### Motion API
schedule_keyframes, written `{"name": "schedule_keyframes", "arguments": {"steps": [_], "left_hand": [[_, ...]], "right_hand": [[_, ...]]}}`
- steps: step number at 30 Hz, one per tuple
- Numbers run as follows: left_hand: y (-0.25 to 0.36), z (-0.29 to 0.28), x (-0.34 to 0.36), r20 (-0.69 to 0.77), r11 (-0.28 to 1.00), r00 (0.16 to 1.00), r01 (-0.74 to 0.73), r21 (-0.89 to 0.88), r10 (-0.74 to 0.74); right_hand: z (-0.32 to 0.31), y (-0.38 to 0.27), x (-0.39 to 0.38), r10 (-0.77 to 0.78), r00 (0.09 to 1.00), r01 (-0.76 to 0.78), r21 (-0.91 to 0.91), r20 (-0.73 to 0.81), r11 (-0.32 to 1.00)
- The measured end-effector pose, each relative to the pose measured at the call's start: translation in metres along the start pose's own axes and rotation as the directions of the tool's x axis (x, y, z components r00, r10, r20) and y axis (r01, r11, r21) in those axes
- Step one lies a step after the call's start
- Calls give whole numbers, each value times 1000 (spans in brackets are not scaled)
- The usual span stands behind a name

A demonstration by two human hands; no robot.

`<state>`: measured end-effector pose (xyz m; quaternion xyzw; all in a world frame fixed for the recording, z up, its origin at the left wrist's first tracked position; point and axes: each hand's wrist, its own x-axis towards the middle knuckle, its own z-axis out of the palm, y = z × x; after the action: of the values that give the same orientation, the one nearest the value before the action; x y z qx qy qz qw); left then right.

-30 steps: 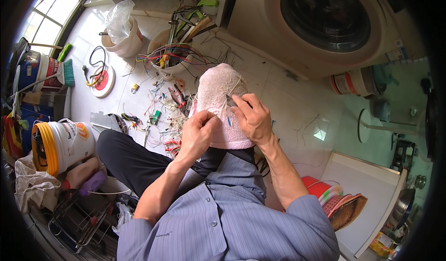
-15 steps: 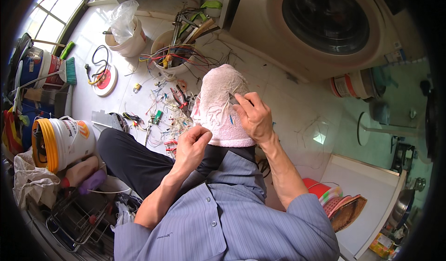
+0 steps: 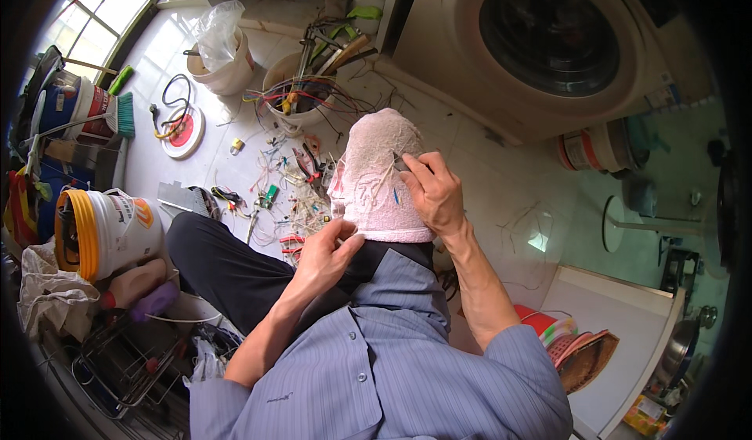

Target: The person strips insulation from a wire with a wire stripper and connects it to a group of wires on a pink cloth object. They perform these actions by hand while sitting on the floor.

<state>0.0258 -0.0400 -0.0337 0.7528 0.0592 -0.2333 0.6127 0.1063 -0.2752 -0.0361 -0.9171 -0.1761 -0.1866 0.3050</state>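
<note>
We pinch a small dark piece [image 3: 399, 160], best held steady, in our right hand [image 3: 437, 193] over the pink terry towel [image 3: 392, 222], our left hand [image 3: 325, 250], its grip unclear, by the lower-left corner.

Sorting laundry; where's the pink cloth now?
Near the head view's centre, the pink cloth covers the right knee, its right side under the right hand.

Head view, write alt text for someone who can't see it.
Seen from above, a seated person's right hand pinches a small dark object over a pink towel draped on one leg, the left hand near the towel's lower edge. Wire scraps litter the floor to the left, with a bucket of tools and a washing machine beyond.
</note>
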Motion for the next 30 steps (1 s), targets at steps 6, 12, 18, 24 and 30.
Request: {"name": "schedule_keyframes", "arguments": {"steps": [6, 12, 18, 24, 30], "left_hand": [[22, 20, 45, -79, 989, 986, -148, 12, 149], [45, 28, 65, -156, 971, 968, -171, 170, 198], [43, 33, 75, -173, 968, 969, -137, 209, 175], [39, 37, 78, -206, 970, 958, -161, 181, 197], [35, 34, 80, -142, 993, 984, -99, 60, 106]], "right_hand": [[-2, -1, -1, 30, 999, -30, 14, -14, 999], [-9, -1, 4, 75, 996, -70, 120, -38, 990], [-16, -8, -2, -29, 999, 34, 127, -46, 991], [-17, -12, 1, 4, 998, -10, 88, 68, 996], [-13, -8, -2, 2, 997, -6, 53, 73, 999]]}}
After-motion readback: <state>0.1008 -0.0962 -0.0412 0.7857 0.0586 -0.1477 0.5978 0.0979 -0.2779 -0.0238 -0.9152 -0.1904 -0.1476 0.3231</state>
